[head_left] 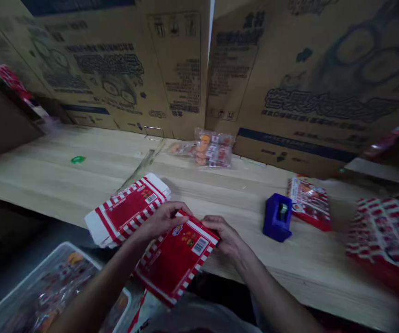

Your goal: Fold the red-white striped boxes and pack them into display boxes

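A flat red carton blank (175, 259) with white-striped edges and a barcode is held over the table's near edge. My left hand (163, 221) grips its far left corner with curled fingers. My right hand (225, 238) pinches its far right corner. Just left of my hands a stack of the same flat red-and-white cartons (126, 208) lies on the wooden table (81, 178).
A blue tape dispenser (277, 216) stands right of my hands, with a red printed box (308, 202) behind it and more red-white cartons (385, 236) at far right. Clear snack packets (208, 148) lie by the cardboard boxes (307, 78) at the back. A clear bin (46, 286) sits lower left.
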Motion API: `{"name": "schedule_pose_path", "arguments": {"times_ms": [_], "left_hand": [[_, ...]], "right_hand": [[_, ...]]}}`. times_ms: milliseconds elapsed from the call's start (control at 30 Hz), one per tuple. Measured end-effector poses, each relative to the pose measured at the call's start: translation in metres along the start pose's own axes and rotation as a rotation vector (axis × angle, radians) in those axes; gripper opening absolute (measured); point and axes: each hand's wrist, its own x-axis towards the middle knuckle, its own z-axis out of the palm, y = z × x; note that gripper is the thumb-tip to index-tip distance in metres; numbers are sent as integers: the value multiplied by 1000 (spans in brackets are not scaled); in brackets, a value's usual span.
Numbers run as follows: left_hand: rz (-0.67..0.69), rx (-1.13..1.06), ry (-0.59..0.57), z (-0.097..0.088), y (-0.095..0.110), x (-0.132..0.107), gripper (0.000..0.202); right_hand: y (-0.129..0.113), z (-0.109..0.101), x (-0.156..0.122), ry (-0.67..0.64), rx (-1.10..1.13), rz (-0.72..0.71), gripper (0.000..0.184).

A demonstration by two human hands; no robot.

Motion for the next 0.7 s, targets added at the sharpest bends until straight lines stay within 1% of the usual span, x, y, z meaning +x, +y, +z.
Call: {"name": "schedule_pose_path", "arguments": {"times_ms": [67, 100, 167, 200, 233, 267, 333, 367, 400, 433, 467, 533, 567, 600, 667, 700], "left_hand": [[24, 32, -20, -1, 4, -2, 28], [27, 27, 1, -2, 5, -3, 27], [11, -35, 106, -2, 4, -5, 26], [-1, -91, 195, -2, 1, -6, 26], [-9, -148, 311, -1, -2, -8, 27], [-10, -196, 440, 0, -6, -11, 27], [-2, -245, 679, 5, -18, -21, 27], [-3, -237, 760, 8, -25, -28, 27], [-11, -197, 804, 11, -33, -37, 25], [-27, -120, 810, 14, -43, -46, 24], [-36, 2, 788, 17, -52, -54, 22], [-4, 365, 701, 24, -72, -67, 22], [62, 577, 642, 28, -82, -70, 29], [148, 782, 569, 33, -91, -70, 43], [318, 1126, 415, 44, -105, -61, 71], [371, 1250, 338, 50, -111, -53, 79]], "right_hand": [[0, -2, 4, -5, -18, 25, 26], [0, -4, 5, 0, -21, 21, 27], [-1, -8, 6, 38, -14, -35, 31], [-1, -11, 5, 60, -1, -80, 33], [-1, -15, 3, 56, 1, -116, 35], [-1, -19, 1, 27, -18, -144, 37], [2, -28, -2, -92, -143, -163, 41], [4, -34, -1, -153, -237, -169, 44], [5, -40, 2, -204, -335, -177, 46], [6, -47, 7, -250, -429, -179, 47], [6, -53, 13, -289, -519, -169, 45], [3, -62, 30, -371, -704, -122, 41], [0, -65, 39, -414, -813, -106, 40], [-2, -66, 49, -453, -926, -104, 38], [-8, -62, 70, -526, -1117, -131, 30], [-10, -58, 81, -545, -1182, -154, 24]]}}
